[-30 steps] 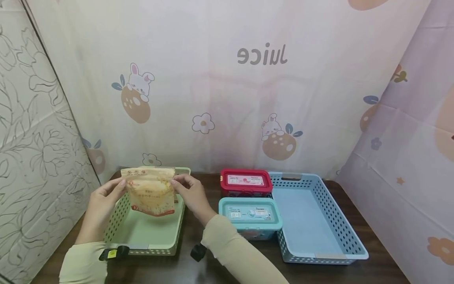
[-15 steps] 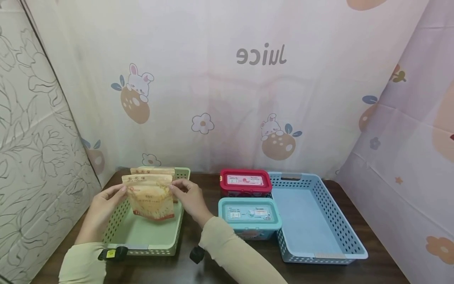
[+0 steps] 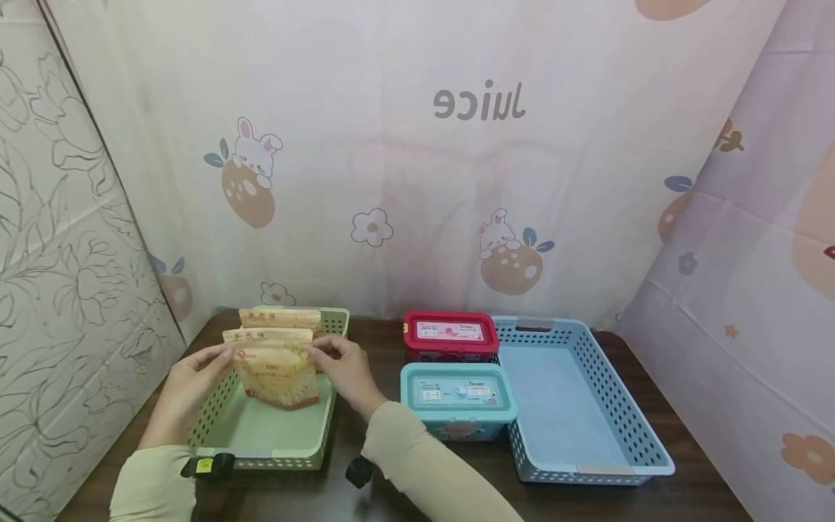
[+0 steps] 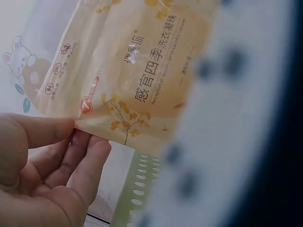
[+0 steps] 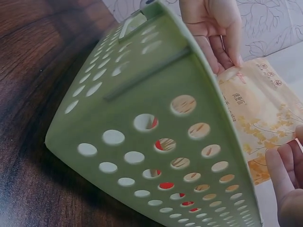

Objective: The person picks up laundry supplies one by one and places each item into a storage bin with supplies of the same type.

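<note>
A yellow pouch of laundry capsules point(image 3: 277, 375) hangs upright over the light green basket point(image 3: 261, 435), its printed front toward me. My left hand point(image 3: 189, 388) pinches the pouch's left edge near the top. On the opposite edge, my right hand point(image 3: 350, 373) pinches it too. The left wrist view has the thumb and fingers of the left hand point(image 4: 57, 170) meeting on the edge of the pouch point(image 4: 118, 85). Behind it, a similar pouch point(image 3: 280, 316) stands at the basket's far end, mostly hidden. Seen from the right wrist, the perforated basket wall point(image 5: 128, 104) covers the pouch's lower part.
A red lidded box point(image 3: 451, 335) and a turquoise lidded box point(image 3: 459, 399) stand right of the green basket. Beside them lies a blue basket point(image 3: 561, 406). The dark wooden table point(image 3: 287, 496) is backed by a printed curtain point(image 3: 417, 181).
Both hands have lowered the front pouch a little toward the basket and toward me. The top of the pouch behind it has come into view.
</note>
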Motion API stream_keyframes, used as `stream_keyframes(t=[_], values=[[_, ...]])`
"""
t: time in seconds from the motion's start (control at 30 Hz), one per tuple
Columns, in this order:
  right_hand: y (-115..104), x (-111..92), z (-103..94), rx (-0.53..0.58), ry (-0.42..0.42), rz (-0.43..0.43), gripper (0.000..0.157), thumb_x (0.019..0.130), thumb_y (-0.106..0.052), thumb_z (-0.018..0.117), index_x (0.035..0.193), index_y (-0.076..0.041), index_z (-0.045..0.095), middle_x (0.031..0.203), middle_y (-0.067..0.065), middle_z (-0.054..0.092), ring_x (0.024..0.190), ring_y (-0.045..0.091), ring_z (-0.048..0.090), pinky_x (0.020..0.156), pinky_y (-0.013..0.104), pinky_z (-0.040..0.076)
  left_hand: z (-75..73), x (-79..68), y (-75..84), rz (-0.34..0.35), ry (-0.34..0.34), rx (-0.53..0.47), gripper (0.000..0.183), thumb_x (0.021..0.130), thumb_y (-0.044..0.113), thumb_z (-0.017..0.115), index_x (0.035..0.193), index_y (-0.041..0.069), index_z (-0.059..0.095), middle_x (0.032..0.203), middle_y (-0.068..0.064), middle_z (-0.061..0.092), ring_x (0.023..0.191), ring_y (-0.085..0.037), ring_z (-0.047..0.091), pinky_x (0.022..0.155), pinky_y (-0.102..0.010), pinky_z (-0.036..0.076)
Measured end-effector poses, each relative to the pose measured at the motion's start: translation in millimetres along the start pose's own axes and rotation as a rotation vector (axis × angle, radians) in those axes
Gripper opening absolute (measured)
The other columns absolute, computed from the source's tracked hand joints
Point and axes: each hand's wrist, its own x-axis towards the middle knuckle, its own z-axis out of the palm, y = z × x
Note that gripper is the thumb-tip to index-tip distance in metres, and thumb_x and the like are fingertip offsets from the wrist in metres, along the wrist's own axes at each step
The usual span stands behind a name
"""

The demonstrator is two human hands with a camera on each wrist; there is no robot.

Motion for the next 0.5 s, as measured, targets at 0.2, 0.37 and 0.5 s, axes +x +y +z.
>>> stream_keyframes(t=[0.2,0.37,0.5], values=[[1.6,-0.4,0.7,0.005,-0.018,0.001,0.016,0.096,-0.026,0.071,0.104,-0.013,0.075,0.09,-0.007,0.069,0.079,0.006,0.062,0.067,0.023,0.052,0.0,1.8,-2.6,-0.006,-0.003,-0.011,0.067,0.106,0.043,0.045,0.152,-0.005,0.033,0.153,-0.025,0.036,0.137,-0.027,0.044,0.111,-0.044,0.038],[2.3,-1.6,2.0,-0.009,-0.026,0.009,0.014,0.096,-0.026,0.071,0.104,-0.015,0.075,0.089,-0.009,0.068,0.079,0.007,0.064,0.068,0.023,0.054,-0.8,2.4,-3.7,-0.024,-0.026,-0.043,0.067,0.107,0.039,0.043,0.152,-0.008,0.029,0.155,-0.028,0.032,0.142,-0.038,0.034,0.113,-0.047,0.035],[3.0,-2.2,3.5,-0.004,-0.028,0.024,0.013,0.095,-0.026,0.071,0.103,-0.016,0.075,0.088,-0.009,0.067,0.08,0.007,0.065,0.069,0.024,0.056,-1.7,1.4,-4.3,-0.035,-0.044,-0.069,0.067,0.108,0.038,0.042,0.153,-0.008,0.025,0.156,-0.028,0.029,0.143,-0.038,0.032,0.114,-0.047,0.033]])
